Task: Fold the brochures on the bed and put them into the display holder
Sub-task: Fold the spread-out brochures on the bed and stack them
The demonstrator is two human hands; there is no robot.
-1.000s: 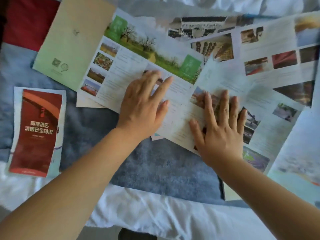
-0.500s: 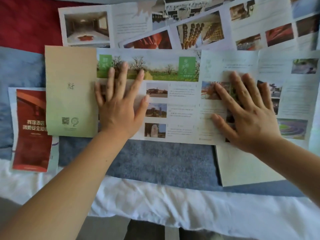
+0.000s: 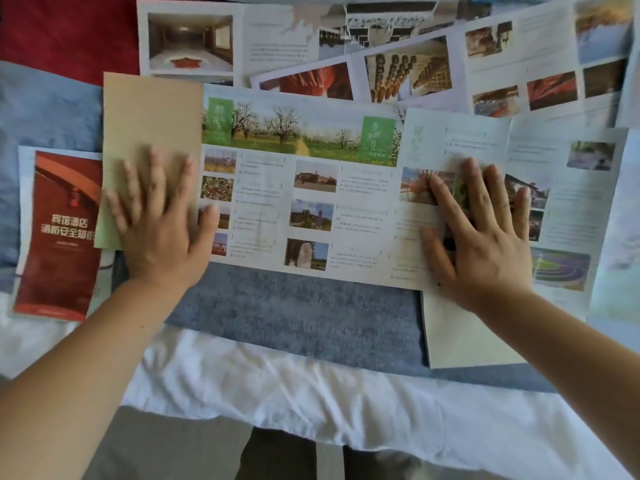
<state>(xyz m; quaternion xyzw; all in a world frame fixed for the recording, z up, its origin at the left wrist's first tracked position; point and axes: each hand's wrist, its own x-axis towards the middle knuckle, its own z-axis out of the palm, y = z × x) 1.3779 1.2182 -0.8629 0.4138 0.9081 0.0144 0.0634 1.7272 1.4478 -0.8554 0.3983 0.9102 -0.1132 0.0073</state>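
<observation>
A long unfolded brochure (image 3: 311,202) with a green orchard banner lies flat across the bed. Its tan end panel (image 3: 149,112) is at the left. My left hand (image 3: 162,220) presses flat on that tan panel, fingers spread, thumb over the crease. My right hand (image 3: 481,230) presses flat on a second unfolded brochure (image 3: 561,174) that overlaps the first one's right end. A folded red brochure (image 3: 59,233) lies at the left edge. More unfolded brochures (image 3: 415,53) lie behind. No display holder is visible.
A blue-grey blanket (image 3: 294,313) covers the bed under the papers, with a red patch (image 3: 69,32) at the back left. White sheet (image 3: 311,396) hangs at the near edge. A pale folded sheet (image 3: 460,337) pokes out beneath my right wrist.
The long brochure has been straightened to lie level. My left hand slid left from the photo panels onto the tan end panel. My right hand stays pressed at the right.
</observation>
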